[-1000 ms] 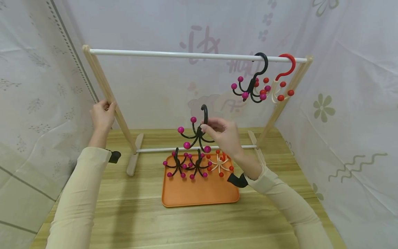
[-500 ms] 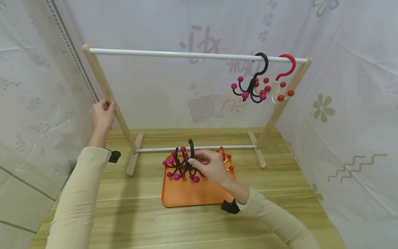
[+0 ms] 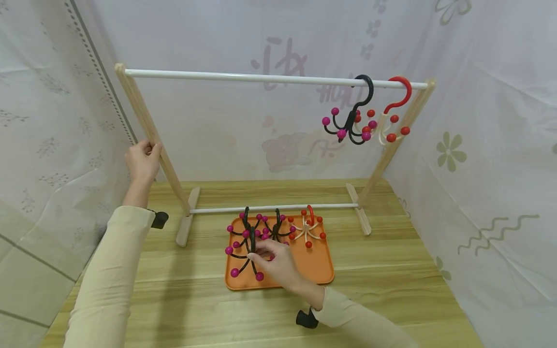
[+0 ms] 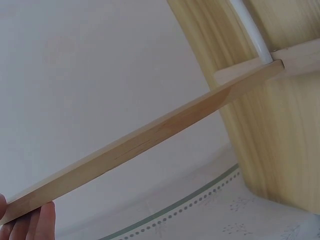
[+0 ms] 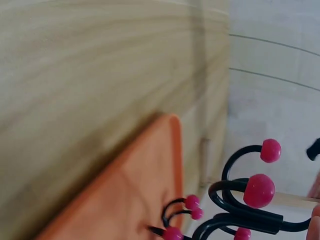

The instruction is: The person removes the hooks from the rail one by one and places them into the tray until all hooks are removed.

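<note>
My left hand (image 3: 143, 162) grips the wooden left post (image 3: 171, 176) of a hanging rack; in the left wrist view the fingers (image 4: 46, 222) wrap the post's lower end. My right hand (image 3: 278, 266) pinches the stem of a black multi-claw hanger (image 5: 250, 218) with magenta balls on its arms. It is low over the left part of an orange tray (image 3: 304, 263), hook upward. Behind it on the tray stand two similar black hangers, one at the left (image 3: 246, 216) and one in the middle (image 3: 275, 229). A cream hanger (image 3: 306, 229) with red balls and hook stands to their right.
From the right end of the white top rod (image 3: 243, 76) hang a black hanger (image 3: 350, 121) and a red-hooked cream hanger (image 3: 383, 126). The rack's white lower rod (image 3: 217, 210) runs just behind the tray. Patterned white cloth (image 3: 478, 145) encloses the wooden table (image 3: 196, 309).
My right hand has lowered the black hanger from in front of the rack, leftward and toward me, to the tray's left part. The left hand keeps its grip on the post.
</note>
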`<control>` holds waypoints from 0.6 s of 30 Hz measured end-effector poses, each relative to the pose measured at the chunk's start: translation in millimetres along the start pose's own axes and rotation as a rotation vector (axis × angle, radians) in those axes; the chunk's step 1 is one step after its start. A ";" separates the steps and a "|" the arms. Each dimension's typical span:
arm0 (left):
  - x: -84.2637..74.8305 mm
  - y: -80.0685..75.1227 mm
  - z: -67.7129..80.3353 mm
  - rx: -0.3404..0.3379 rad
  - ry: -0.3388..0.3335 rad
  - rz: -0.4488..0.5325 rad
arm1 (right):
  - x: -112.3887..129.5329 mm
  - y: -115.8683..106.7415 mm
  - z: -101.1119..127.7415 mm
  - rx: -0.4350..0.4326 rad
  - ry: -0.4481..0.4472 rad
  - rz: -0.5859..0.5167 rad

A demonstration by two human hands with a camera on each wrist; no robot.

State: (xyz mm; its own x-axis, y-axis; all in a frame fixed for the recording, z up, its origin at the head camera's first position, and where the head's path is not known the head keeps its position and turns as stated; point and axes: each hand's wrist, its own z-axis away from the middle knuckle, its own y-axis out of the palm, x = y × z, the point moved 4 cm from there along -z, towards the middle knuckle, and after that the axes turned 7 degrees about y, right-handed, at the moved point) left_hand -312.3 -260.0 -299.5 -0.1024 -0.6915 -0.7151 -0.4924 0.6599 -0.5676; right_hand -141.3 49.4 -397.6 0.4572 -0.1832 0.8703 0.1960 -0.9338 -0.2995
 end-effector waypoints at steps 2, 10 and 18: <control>1.0 -0.1 -0.1 0.000 -0.002 -0.001 | -6.0 6.6 2.7 -0.014 -0.002 0.006; 2.0 -0.4 -0.4 -0.009 0.008 -0.003 | -27.8 28.5 9.2 -0.066 0.019 -0.010; 1.1 -0.4 0.5 -0.014 0.007 0.000 | -37.4 41.5 11.3 -0.113 -0.001 0.026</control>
State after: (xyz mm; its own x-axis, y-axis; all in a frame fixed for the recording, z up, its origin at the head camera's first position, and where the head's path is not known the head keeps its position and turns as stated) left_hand -311.8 -260.9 -300.3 -0.1082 -0.6934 -0.7124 -0.5043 0.6558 -0.5617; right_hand -140.4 21.0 -447.0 0.4620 -0.2073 0.8623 0.0850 -0.9575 -0.2757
